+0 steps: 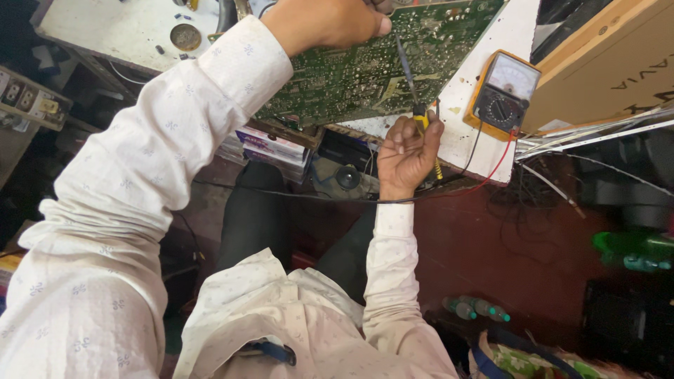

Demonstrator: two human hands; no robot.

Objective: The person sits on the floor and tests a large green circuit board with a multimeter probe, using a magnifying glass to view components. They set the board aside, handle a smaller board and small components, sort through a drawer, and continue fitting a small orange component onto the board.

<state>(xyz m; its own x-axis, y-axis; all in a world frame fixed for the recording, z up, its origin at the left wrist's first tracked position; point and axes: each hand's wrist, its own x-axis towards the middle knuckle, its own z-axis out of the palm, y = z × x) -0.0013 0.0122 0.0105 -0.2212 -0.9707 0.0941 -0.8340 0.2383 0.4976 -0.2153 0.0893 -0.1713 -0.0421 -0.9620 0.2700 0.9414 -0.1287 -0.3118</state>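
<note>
Left hand (pixel 326 24) clamps the circuit board (pixel 372 63); right hand (pixel 406 151) pinches a raised probe (pixel 414 91).

Matt green circuit board (pixel 365 70) with shiny solder dots, yellow plastic probe (pixel 423 126) just below it, glossy yellow-black plastic multimeter (pixel 504 95) right of board, scuffed white-painted bench (pixel 119 28) left of board

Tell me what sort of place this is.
Probably a small electronics repair bench. The left hand steadies a green circuit board while the right hand holds a yellow-handled tool to it. An analog multimeter with red and black leads sits beside it.
</note>
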